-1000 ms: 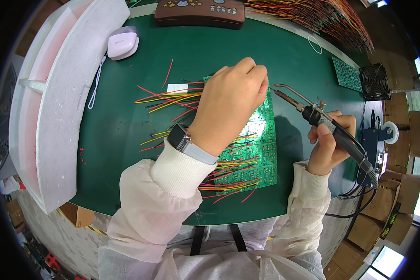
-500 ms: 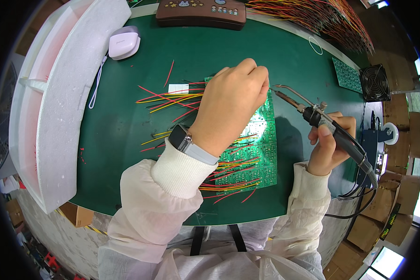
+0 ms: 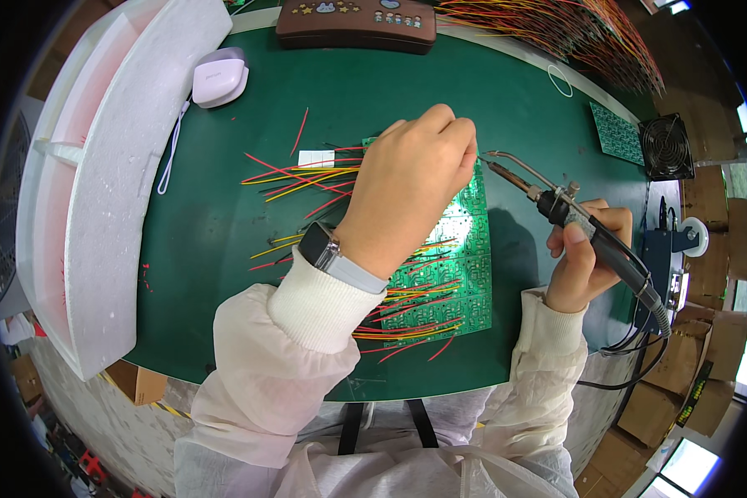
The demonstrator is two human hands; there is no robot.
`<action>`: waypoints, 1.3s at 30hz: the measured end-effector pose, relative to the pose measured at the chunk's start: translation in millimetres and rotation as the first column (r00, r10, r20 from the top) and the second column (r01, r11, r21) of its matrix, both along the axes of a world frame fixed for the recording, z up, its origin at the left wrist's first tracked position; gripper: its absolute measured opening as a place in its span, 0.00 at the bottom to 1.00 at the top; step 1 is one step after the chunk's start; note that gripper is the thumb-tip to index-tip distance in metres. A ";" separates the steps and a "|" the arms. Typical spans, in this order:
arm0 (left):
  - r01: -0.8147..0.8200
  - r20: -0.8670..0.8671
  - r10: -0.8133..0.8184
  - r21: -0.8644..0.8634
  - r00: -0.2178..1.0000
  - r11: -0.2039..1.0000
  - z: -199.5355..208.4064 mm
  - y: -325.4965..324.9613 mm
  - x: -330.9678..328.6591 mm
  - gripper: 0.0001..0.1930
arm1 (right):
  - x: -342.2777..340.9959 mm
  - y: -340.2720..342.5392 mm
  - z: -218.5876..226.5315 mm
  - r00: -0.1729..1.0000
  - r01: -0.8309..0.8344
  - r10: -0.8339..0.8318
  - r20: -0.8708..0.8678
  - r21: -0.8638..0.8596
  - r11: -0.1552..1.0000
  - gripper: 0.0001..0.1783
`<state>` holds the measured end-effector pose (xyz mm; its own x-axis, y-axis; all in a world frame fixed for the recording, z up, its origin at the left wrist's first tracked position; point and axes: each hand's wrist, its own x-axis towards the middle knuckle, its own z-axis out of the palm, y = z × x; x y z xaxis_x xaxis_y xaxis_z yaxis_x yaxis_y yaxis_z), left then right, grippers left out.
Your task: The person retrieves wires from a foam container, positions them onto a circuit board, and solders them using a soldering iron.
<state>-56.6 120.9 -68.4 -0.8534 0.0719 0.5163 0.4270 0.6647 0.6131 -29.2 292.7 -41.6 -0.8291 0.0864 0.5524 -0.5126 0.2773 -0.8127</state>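
Observation:
My right hand [image 3: 585, 257] is wrapped round the black handle of a soldering iron [image 3: 621, 259], whose tip points left and has a thin curved metal tube beside it. My left hand [image 3: 419, 178] is over the upper part of a green circuit board panel [image 3: 476, 290]. Its fingers are pinched together close to the iron's tip; a thin dark end shows at the fingertips, but what they hold is hidden. Red, yellow and black wires [image 3: 423, 292] lie across the panel. More loose wires [image 3: 303, 176] stick out to the left of it, beside a small white block [image 3: 316, 158].
A white foam box [image 3: 112, 191] stands along the left edge, near a lilac case [image 3: 220, 79] with a strap. At the back are a brown pencil case [image 3: 357, 29] and a large wire bundle [image 3: 577, 37]. Another circuit board [image 3: 616, 134] and a black fan [image 3: 667, 148] sit right.

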 end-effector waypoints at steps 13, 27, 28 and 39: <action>0.007 0.010 -0.007 -0.007 1.000 1.000 0.2 -1.1 -1.3 0.05 | -2.0 2.4 0.4 0.997 0.007 -0.009 -0.079 -0.028 1.000 0.12; 0.052 0.037 -0.051 -0.016 0.998 0.999 4.6 -2.7 -2.9 0.04 | -12.7 5.6 -3.5 0.988 0.147 -0.152 -0.018 -0.166 0.975 0.10; 0.064 0.034 -0.063 -0.046 0.997 0.997 5.2 -2.9 -4.1 0.04 | -12.5 8.6 -5.7 0.987 0.161 -0.162 0.009 -0.160 0.974 0.10; 0.123 -0.037 -0.130 -0.157 0.991 0.980 11.1 -6.8 -9.2 0.04 | -16.3 24.3 -18.1 0.954 0.299 -0.300 -0.018 -0.039 0.953 0.07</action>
<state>-65.8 114.1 -57.3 -0.8075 0.2591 0.5299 0.5392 0.6884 0.4852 -45.5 317.0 -59.7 -0.7490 0.3487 0.5633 -0.4290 0.3925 -0.8135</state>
